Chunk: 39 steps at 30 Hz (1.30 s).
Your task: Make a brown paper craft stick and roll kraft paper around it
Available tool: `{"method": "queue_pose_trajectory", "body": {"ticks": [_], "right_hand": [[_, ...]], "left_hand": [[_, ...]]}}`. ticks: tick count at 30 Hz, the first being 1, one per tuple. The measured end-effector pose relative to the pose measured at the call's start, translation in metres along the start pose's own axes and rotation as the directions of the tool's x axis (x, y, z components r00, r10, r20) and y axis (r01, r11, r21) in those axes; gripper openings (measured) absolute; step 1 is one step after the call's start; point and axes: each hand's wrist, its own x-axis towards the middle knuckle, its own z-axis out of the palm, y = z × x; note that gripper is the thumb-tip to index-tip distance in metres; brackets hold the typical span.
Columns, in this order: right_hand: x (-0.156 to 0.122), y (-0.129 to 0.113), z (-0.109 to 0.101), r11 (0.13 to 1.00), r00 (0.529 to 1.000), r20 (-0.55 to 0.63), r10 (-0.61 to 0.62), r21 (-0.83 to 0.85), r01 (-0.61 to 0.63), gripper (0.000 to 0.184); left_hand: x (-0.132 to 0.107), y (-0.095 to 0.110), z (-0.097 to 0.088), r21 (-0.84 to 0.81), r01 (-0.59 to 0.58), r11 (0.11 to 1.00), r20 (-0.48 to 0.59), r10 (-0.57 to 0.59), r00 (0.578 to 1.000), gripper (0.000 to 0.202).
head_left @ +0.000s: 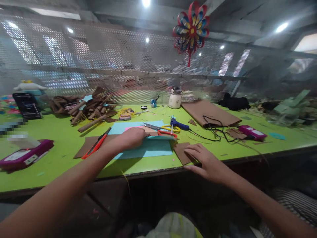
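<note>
My left hand (133, 138) is closed over a stack of light blue paper (158, 150), its fingertips curled down beside a small brown strip. What they grip is hidden. The upper blue sheet bends up at its right end. Scissors (170, 133) with red and yellow handles lie on the stack. My right hand (204, 162) rests with fingers apart on a brown paper piece (182, 153) at the table's front edge. Left of the stack, a red cutter knife (96, 143) lies across another brown sheet (85, 145). A blue glue gun (179, 124) sits just behind the scissors.
A purple device (27, 155) stands at left and another (252, 132) at right, near a black cord (215, 135). Behind are rolled brown paper (91, 112), a phone (26, 105), a small blue jar (153, 103), a white jar (174, 99) and folded brown paper (208, 112).
</note>
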Motion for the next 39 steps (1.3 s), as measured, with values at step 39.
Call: {"method": "queue_pose_trajectory", "body": {"ticks": [39], "right_hand": [[0.031,0.008,-0.016,0.987,0.987,0.02,-0.161,0.029,0.16,0.024]], "left_hand": [[-0.004,-0.013,0.006,0.1,0.266,0.959,-0.003,-0.267,0.964,0.035]]}}
